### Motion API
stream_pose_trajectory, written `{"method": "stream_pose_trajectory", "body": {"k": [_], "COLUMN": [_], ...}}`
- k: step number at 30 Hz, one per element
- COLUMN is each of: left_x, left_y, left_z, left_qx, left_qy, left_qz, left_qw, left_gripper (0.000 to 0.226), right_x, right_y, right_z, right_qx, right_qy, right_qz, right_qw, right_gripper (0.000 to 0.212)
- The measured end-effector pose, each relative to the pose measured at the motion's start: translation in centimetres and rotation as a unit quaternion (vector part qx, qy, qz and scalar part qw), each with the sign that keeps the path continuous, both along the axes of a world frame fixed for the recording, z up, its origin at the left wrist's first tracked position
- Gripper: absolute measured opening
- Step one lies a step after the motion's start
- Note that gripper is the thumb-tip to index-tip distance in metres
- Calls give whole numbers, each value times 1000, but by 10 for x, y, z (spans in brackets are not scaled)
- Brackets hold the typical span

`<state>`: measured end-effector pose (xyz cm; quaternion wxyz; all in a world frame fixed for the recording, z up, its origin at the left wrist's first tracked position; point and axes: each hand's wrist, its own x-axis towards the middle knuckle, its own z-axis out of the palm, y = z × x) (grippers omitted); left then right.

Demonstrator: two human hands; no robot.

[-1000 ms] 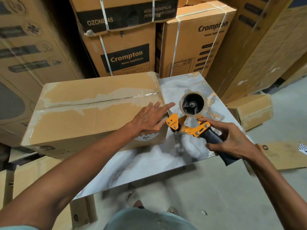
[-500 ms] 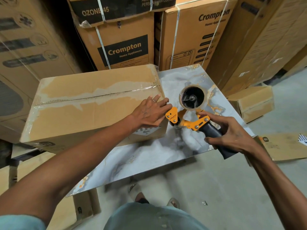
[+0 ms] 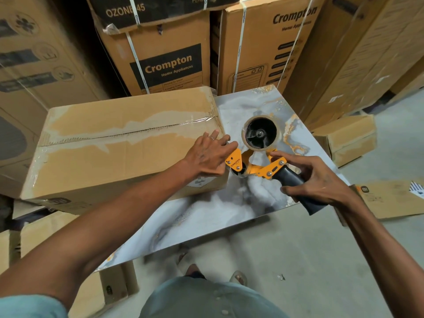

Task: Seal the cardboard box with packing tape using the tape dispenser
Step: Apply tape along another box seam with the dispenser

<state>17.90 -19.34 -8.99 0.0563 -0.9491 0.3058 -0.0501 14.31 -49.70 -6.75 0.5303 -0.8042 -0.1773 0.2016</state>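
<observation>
A big brown cardboard box point(image 3: 119, 145) is lying on a shiny grey-and-white marble-look table point(image 3: 206, 216), on the table's left part. See-through tape point(image 3: 128, 131) is running along the seam on top of the box.

The left hand point(image 3: 208, 157) is resting flat on the box's right end, near the top corner. Its fingers are straight and are holding nothing; the fingertips are reaching over the edge of the box.

The right hand point(image 3: 319, 180) is gripping the black handle of an orange tape dispenser point(image 3: 259, 164), with fingers curled round it. The dispenser is sitting just beside the box's right end, close to the left hand. Its front orange plate is almost at the box corner. A brown roll of tape point(image 3: 261, 133) is sitting on top of it.

Tall brown boxes printed "Crompton" point(image 3: 167, 65) are standing behind the table. A small brown box point(image 3: 346, 138) is lying on the grey floor to the right.
</observation>
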Motion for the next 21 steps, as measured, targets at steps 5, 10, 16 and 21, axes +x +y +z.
{"method": "stream_pose_trajectory", "body": {"k": [5,10,16,21], "left_x": [5,0,-7,-12], "left_y": [7,12,8,7], "left_z": [-7,-6,1,-1], "left_qx": [-54,-96,-93,-112], "left_qy": [12,53,68,67], "left_qz": [-13,40,73,76], "left_qw": [998,993,991,989], "left_gripper": [33,61,66,60], "right_x": [4,1,-15,-14], "right_y": [-2,-12,-23,-27], "right_z": [12,8,-12,-41], "right_qx": [-8,14,45,42], "right_qy": [5,18,50,53], "right_qz": [7,-3,-57,-140], "right_qw": [1000,1000,996,988], "right_gripper": [89,86,86,84]}}
